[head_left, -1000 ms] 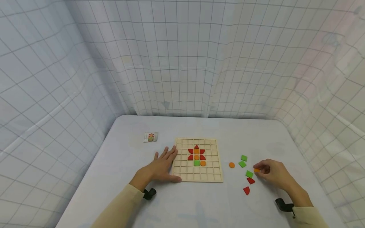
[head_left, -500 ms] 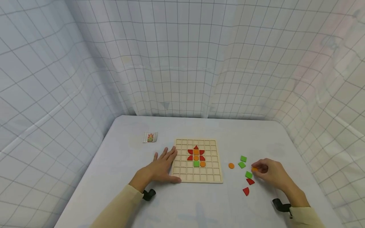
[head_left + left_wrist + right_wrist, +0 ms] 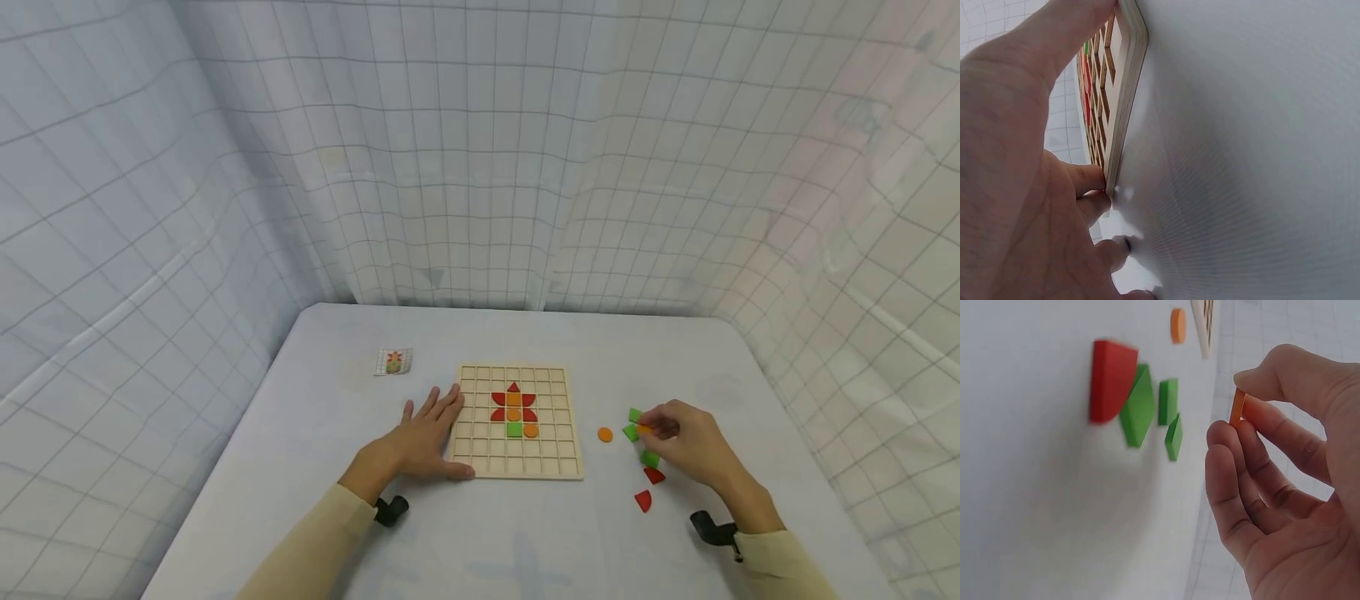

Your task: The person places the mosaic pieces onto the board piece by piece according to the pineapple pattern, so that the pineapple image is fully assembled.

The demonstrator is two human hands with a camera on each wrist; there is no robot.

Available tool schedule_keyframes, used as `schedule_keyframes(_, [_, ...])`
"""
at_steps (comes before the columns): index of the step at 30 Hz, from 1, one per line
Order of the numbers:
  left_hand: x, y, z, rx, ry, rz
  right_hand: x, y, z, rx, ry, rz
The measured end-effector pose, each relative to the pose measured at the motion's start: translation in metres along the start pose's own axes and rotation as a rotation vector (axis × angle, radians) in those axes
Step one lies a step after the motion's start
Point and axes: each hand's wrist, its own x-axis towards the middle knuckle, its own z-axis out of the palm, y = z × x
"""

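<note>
Two of my fingers — thumb and index of my right hand [image 3: 686, 442] — are pinching a thin orange disc [image 3: 1236, 407] by its edge, lifted off the white table [image 3: 525, 533], just above the loose green squares [image 3: 649, 458] to the right of the wooden grid board [image 3: 517, 454]. Another orange disc [image 3: 604, 434] is lying between the board and these pieces, and two red pieces [image 3: 643, 500] are lying nearer to me. My left hand [image 3: 420, 446] is resting flat with straight fingers, touching the board's left edge.
</note>
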Motion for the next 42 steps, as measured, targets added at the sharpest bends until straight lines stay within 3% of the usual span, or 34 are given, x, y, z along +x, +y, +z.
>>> schedule_keyframes(9, [0.004,0.001,-0.003,-0.012,-0.002,0.011,0.023,-0.023,0.014,0.013,-0.039,-0.044])
schedule_keyframes(16, [0.008,0.001,-0.004,-0.015,-0.005,0.005,0.041,-0.039,0.033,0.039,-0.067,-0.132])
schedule_keyframes(25, [0.006,-0.002,-0.002,-0.018,-0.006,0.005,0.049,-0.061,0.058,0.047,-0.113,-0.204])
schedule_keyframes(34, [0.003,-0.001,0.002,-0.034,0.002,0.008,0.062,-0.088,0.071,0.068,-0.210,-0.203])
schedule_keyframes(42, [0.000,-0.001,0.003,-0.031,0.013,0.014,0.074,-0.105,0.083,0.118,-0.248,-0.220])
